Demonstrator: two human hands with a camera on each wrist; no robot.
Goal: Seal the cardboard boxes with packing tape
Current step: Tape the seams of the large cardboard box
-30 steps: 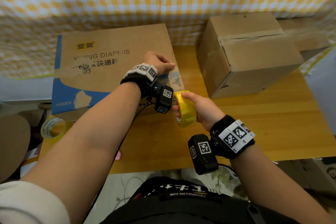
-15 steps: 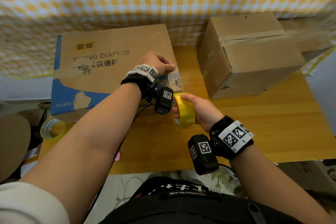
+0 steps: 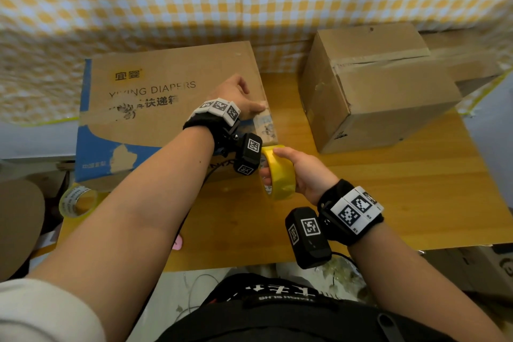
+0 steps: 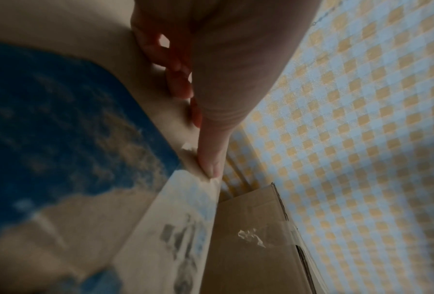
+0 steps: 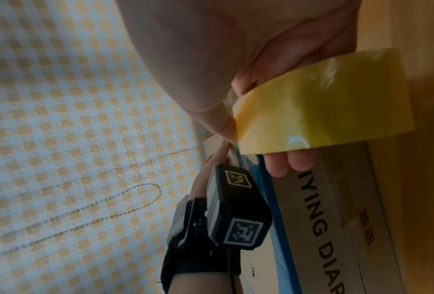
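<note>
A large diaper box printed in blue lies on the wooden table at the left. My left hand rests on its top right edge, the thumb pressing clear tape onto the corner. The tape strip runs down the box's side to a yellow tape roll, which my right hand grips with the thumb on top and the fingers through the core. In the right wrist view the tape roll sits just by the box's side.
A plain brown box with a taped seam stands at the back right, a hand's width from the diaper box. A second tape roll lies at the table's left edge. A checked cloth hangs behind.
The roll in my right hand has dipped slightly nearer the box's side. My left hand stays pressed on the box's top edge.
</note>
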